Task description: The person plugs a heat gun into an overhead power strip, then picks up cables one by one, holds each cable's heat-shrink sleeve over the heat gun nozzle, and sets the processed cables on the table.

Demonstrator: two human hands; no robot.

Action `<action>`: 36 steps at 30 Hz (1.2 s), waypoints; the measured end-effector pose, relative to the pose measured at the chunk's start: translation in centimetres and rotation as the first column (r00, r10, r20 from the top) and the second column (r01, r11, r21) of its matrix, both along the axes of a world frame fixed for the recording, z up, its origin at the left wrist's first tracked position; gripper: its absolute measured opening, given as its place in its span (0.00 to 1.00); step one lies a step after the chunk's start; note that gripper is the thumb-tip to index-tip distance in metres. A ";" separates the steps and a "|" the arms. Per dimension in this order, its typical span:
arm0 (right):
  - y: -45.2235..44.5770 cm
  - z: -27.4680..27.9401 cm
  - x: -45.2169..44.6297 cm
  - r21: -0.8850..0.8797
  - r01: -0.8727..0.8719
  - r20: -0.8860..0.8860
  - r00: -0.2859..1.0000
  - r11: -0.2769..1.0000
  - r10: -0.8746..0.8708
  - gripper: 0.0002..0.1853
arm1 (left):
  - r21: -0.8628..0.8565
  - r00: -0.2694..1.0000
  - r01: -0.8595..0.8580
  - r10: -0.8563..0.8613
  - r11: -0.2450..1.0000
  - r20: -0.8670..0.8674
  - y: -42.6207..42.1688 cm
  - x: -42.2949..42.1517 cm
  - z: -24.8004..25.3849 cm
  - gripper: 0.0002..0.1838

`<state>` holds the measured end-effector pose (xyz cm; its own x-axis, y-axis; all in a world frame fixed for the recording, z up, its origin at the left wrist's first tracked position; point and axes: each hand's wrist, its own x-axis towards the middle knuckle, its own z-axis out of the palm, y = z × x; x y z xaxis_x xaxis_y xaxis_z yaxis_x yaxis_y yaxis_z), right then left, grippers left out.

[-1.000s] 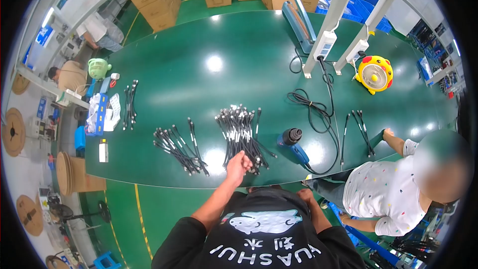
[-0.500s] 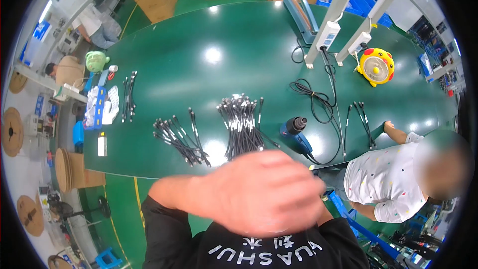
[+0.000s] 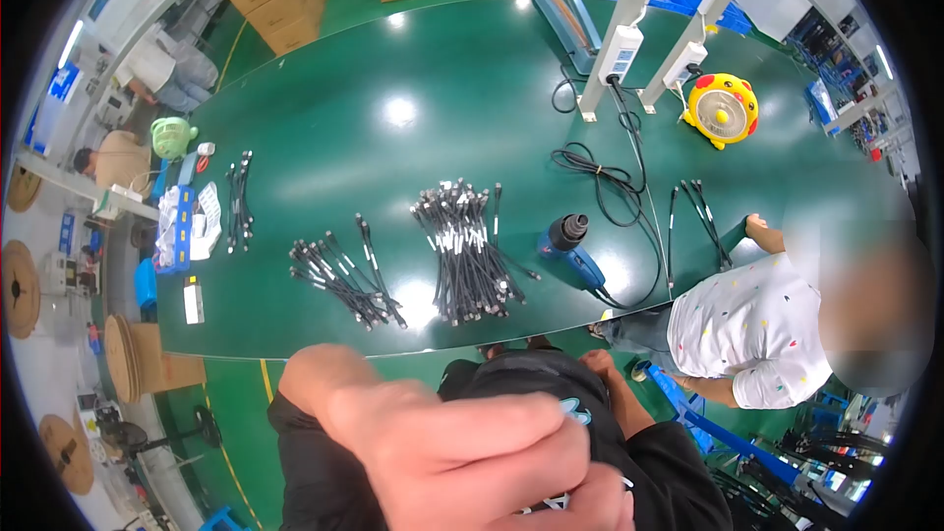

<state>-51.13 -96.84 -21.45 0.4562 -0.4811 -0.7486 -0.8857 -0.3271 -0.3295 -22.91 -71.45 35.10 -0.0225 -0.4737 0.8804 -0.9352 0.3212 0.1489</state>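
Note:
My left hand (image 3: 482,452) is raised close to the camera, in front of my dark shirt, with its fingers curled; whatever may be inside them is hidden. Low beside my body, just off the table edge, is my right hand (image 3: 598,364), small and with its fingers unclear. On the green table (image 3: 324,138) in front of me lies a thick pile of black cables (image 3: 467,251) with white labels. A looser group of cables (image 3: 344,280) lies left of it. To the right of the pile stands a heat gun (image 3: 575,246) with a blue handle.
Black cord (image 3: 615,177) runs from the heat gun toward a power strip (image 3: 621,51) on a post. Right of it sits a yellow fan (image 3: 723,110). A person (image 3: 747,334) stands at the right, near a few cables (image 3: 703,221). A blue bin (image 3: 177,228) is at the left.
My left hand has left the cable pile and come up close to the camera, then shifted lower in view. The whole view has moved slightly. The cable groups look unchanged.

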 end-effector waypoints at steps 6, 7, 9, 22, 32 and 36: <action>0.0 2.2 1.0 0.031 -0.030 -0.035 0.999 0.999 0.031 0.15 | -0.099 0.992 0.114 -0.119 0.989 -0.051 -1.0 -0.2 -1.6 0.08; 0.2 2.3 1.4 -0.029 -0.091 -0.052 0.995 0.995 0.090 0.15 | -0.047 0.959 0.195 -0.181 0.980 0.217 -0.6 1.1 -1.1 0.09; 0.0 -0.8 1.0 -0.089 -0.157 -0.074 0.986 0.984 0.150 0.15 | 0.033 0.956 0.219 -0.221 0.975 0.191 0.1 1.5 -0.9 0.09; -0.5 -1.9 -1.0 -0.054 -0.057 0.138 0.988 0.997 0.064 0.12 | -0.673 -0.195 0.155 -0.645 0.723 -0.739 4.6 31.5 -9.4 0.14; -1.6 -1.9 -1.3 -0.241 -0.570 0.003 0.809 0.785 0.588 0.14 | 0.086 0.211 -0.433 0.194 0.897 -0.958 3.2 36.5 -10.0 0.54; -1.6 -1.1 0.2 -0.238 -0.694 0.025 0.695 0.680 0.718 0.14 | 0.455 0.180 -0.420 0.564 0.785 -0.806 3.5 39.5 -8.8 0.52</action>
